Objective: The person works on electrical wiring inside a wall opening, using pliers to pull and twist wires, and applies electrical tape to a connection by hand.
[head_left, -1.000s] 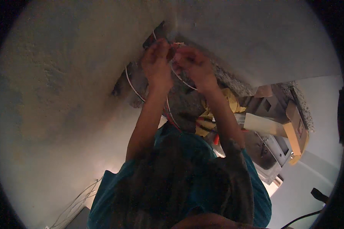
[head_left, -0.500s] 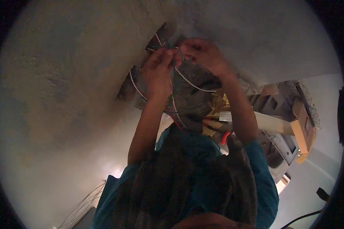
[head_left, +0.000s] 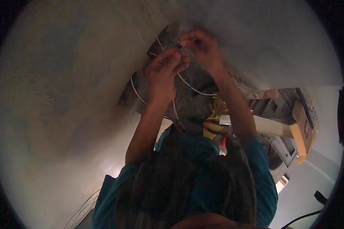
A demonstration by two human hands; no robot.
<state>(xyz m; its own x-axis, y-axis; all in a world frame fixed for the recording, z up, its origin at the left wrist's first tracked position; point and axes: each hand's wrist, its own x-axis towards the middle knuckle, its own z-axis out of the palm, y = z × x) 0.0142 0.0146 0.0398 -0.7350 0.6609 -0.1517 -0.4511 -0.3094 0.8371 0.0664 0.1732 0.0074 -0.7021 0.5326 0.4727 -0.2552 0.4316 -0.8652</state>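
Both arms reach to the upper middle of the frame, where a dark, ragged-edged opening [head_left: 187, 95] breaks the pale rough wall surface [head_left: 65, 95]. The left hand [head_left: 162, 74] has its fingers curled narrow around thin white wires [head_left: 191, 87], and the right hand [head_left: 200, 47], just above and right of it, pinches the same bundle at the opening's upper edge (whether it grips one strand or several cannot be told). The two hands nearly touch. At least three white wires loop out of the hole, with one red wire [head_left: 176, 122] lower down. Cardboard boxes [head_left: 302, 129] crowd the right; open wall spreads left.
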